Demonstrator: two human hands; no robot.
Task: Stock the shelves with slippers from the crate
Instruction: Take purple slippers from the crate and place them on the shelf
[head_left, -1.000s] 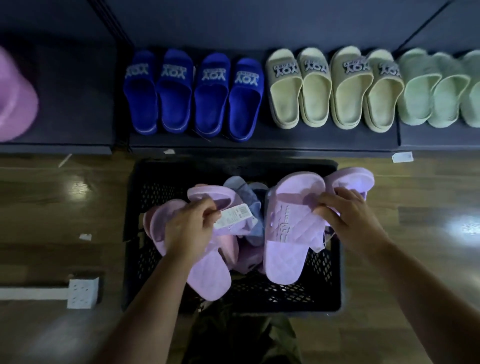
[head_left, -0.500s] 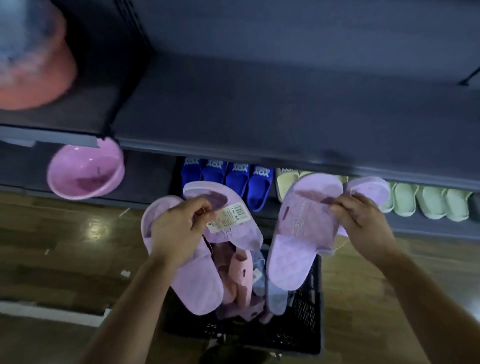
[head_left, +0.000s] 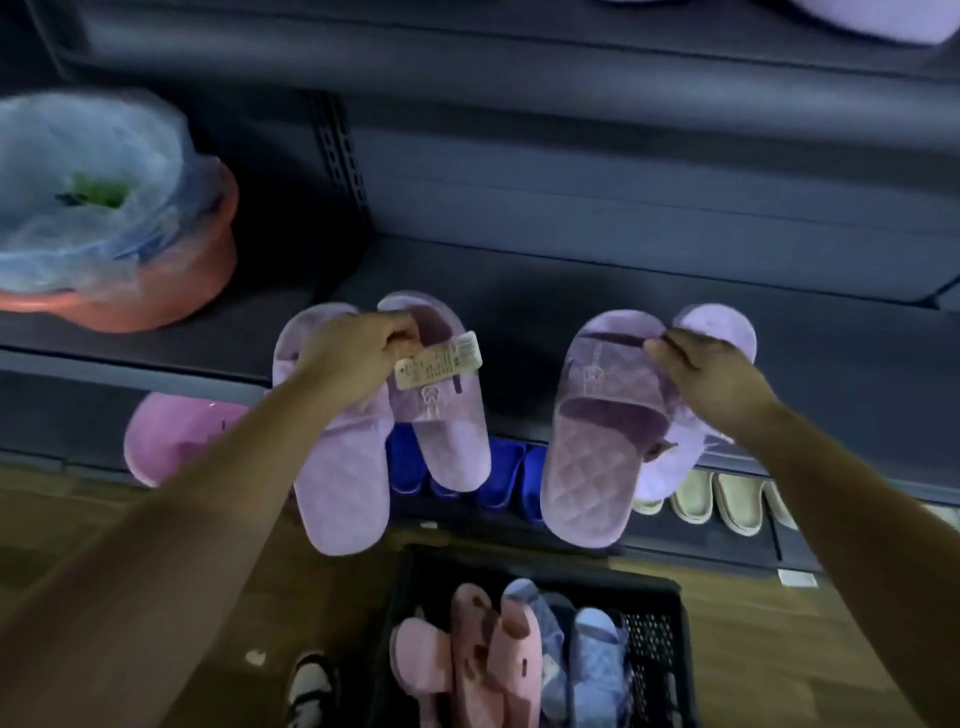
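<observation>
My left hand (head_left: 358, 358) has its fingers (head_left: 400, 325) pinched tight on the straps of a pair of soft lilac quilted slippers (head_left: 343, 467), which hang toes up and heels down in front of the dark grey metal shelf (head_left: 571, 301). A pale rectangular paper price tag (head_left: 438, 360) sticks out from that pair just beside my knuckles. My right hand (head_left: 711, 374) grips a second pair of lilac quilted slippers (head_left: 587, 467) the same way, fingers closed over the strap edge, the front slipper facing me with its quilted footbed showing and its partner tucked behind. Both pairs are in the air, apart from each other, their toes level with the shelf's front edge; I cannot tell whether they touch it.

Below, the black perforated plastic crate (head_left: 649, 623) sits on the brown wooden floor (head_left: 779, 649) and holds pink slippers (head_left: 467, 660) and light blue slippers (head_left: 587, 670) standing on end. On the lowest shelf, behind my wrists, I see royal blue slide sandals (head_left: 498, 473) and cream slide sandals (head_left: 727, 499) lined up. To the left, a round pink plastic basin (head_left: 166, 436) sits on the low level, and above it an orange basin wrapped in clear plastic film (head_left: 104, 218)
</observation>
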